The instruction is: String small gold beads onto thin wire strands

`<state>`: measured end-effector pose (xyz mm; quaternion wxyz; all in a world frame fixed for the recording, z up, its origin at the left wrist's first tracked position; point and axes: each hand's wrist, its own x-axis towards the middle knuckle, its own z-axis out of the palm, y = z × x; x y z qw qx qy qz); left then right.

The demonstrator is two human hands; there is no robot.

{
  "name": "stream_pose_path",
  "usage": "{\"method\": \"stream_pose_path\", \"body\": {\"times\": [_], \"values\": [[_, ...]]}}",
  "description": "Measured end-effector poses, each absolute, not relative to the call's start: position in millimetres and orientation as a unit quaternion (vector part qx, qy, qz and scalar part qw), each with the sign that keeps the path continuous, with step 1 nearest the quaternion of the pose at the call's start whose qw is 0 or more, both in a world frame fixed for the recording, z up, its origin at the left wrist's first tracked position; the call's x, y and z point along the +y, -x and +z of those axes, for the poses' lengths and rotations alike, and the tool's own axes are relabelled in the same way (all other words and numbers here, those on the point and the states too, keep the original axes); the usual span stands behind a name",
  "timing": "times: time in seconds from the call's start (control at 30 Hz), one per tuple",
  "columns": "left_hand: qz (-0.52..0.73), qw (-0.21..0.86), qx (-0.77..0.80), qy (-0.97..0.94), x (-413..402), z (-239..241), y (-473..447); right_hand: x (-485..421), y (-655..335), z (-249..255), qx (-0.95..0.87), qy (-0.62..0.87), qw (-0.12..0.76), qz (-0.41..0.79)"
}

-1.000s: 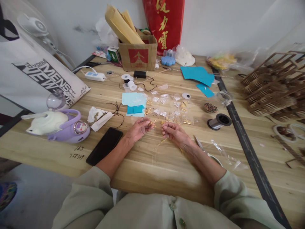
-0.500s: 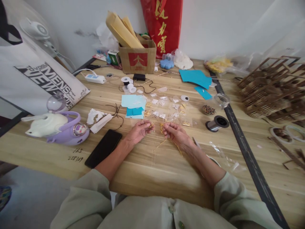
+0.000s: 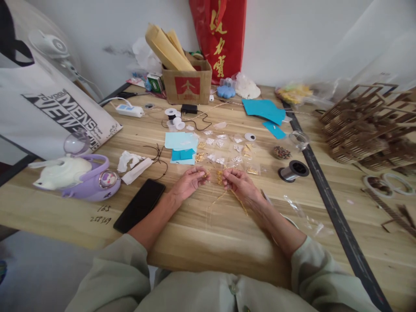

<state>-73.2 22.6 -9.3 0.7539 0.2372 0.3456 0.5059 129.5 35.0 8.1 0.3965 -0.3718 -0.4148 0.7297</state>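
Note:
My left hand (image 3: 186,187) is closed in a pinch at the middle of the table, with a small gold piece (image 3: 206,174) at its fingertips, too small to make out well. Facing it a short gap away, my right hand (image 3: 241,185) pinches a gold chain (image 3: 219,177). Thin strands of the chain hang below the right fingers towards the tabletop. Just beyond both hands lie several small clear bags, one with gold beads (image 3: 200,157) and another with gold bits (image 3: 251,170).
Left of my arm lie a black phone (image 3: 139,205) and a purple-and-white container (image 3: 85,180). A wire spool (image 3: 294,171) and a cluster of dark beads (image 3: 281,152) are on the right. Farther back stand a cardboard box (image 3: 187,84) and brown wooden racks (image 3: 360,125).
The view has shifted slightly. Both hands keep their pinches and nearly the same places, with the gold chain still hanging from the right one.

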Motion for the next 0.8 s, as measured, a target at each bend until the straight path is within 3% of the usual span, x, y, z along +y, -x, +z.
{"method": "stream_pose_path", "body": {"times": [0.47, 0.8], "values": [[0.535, 0.798, 0.257, -0.100, 14.4, 1.8, 66.0, 29.8, -123.9, 20.5, -0.456, 0.381, 0.390, 0.703], [0.513, 0.808, 0.259, -0.126, 12.7, -2.7, 60.6, 27.4, -125.3, 18.8, -0.504, 0.383, 0.390, 0.669]]}}
